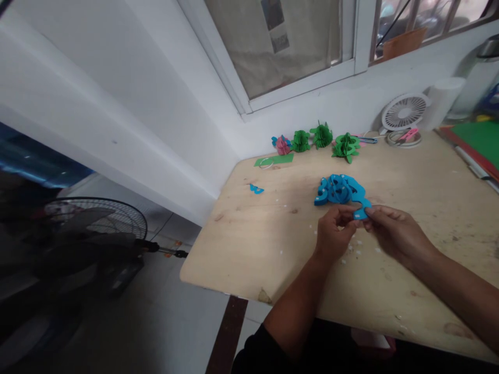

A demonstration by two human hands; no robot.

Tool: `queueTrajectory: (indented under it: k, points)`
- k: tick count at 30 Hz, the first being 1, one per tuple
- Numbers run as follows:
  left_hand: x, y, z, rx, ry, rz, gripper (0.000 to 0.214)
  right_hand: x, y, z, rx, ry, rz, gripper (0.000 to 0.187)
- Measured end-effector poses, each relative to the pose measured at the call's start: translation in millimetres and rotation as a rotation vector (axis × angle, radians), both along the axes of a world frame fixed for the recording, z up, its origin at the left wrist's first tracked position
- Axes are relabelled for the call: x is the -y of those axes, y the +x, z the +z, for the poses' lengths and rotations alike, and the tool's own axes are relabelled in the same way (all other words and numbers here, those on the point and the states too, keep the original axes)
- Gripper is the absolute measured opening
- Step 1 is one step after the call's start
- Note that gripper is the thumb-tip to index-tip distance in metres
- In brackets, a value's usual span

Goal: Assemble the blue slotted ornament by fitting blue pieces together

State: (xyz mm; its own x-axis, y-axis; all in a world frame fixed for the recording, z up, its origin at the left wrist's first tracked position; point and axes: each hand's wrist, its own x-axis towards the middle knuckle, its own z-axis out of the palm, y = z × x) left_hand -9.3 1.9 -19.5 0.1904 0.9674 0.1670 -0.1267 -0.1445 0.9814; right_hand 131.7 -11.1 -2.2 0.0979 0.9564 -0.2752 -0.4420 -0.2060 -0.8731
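Both my hands pinch the near end of a blue cut-paper shape (339,189) over the wooden table (234,234). My left hand (336,231) holds its lower edge from the left, thumb and fingers pressed together. From the right, my right hand (395,231) grips the same end between thumb and finger. The shape has several layered, curved pieces with small white patches on them. Its far part rests on or just above the tabletop; I cannot tell which. Small white scraps (353,249) lie beneath my hands. A loose blue paper piece (256,189) lies to the left.
Along the wall stand several green paper figures (322,135) and a pink-and-blue one (282,145). A green strip (286,158) lies in front. A small white fan (404,112) and green sheets (479,145) are at the right. A floor fan (97,223) stands beyond the table's left edge.
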Motion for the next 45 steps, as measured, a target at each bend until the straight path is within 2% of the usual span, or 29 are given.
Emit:
queueTrajectory:
  k: [6,13,17,19,24,33,37,39,42,45]
  points:
    - [-0.5,-0.9,-1.8,-0.087,0.048,0.029,0.019,-0.4,0.7,-0.8,0.0,-0.005,0.034,0.04]
    - [-2.3,-0.6,-2.3,0.08,-0.057,-0.047,0.028,0.1,1.2,0.1,-0.024,0.006,0.038,0.039]
    - [-2.6,-0.7,-3.1,0.085,-0.068,-0.061,0.034,0.8,1.9,1.7,-0.068,-0.005,0.093,0.035]
    - [-2.2,-1.1,-3.2,0.054,-0.049,-0.056,0.03,0.0,1.8,0.6,-0.055,-0.011,0.098,0.036]
    - [-1.5,-3.1,-2.1,-0.134,0.052,0.052,0.02,-2.3,2.0,-4.8,0.058,-0.023,0.072,0.039]
    - [-2.3,-5.2,0.1,-0.196,0.094,0.036,0.021,-0.9,1.8,-0.1,0.12,-0.012,0.077,0.042]
    - [0.9,-3.9,1.5,-0.328,0.223,0.162,0.024,-0.6,1.2,-1.1,0.181,0.022,0.048,0.042]
    - [2.7,-3.7,2.1,-0.409,0.323,0.223,0.017,-0.6,0.9,-3.0,0.211,0.033,0.026,0.041]
    - [3.9,-3.9,1.4,-0.489,0.439,0.239,0.006,-0.7,0.9,-6.4,0.256,0.043,-0.01,0.04]
    - [2.8,-3.6,-1.1,-0.531,0.514,0.234,0.012,-0.6,1.0,-8.8,0.274,0.056,-0.015,0.039]
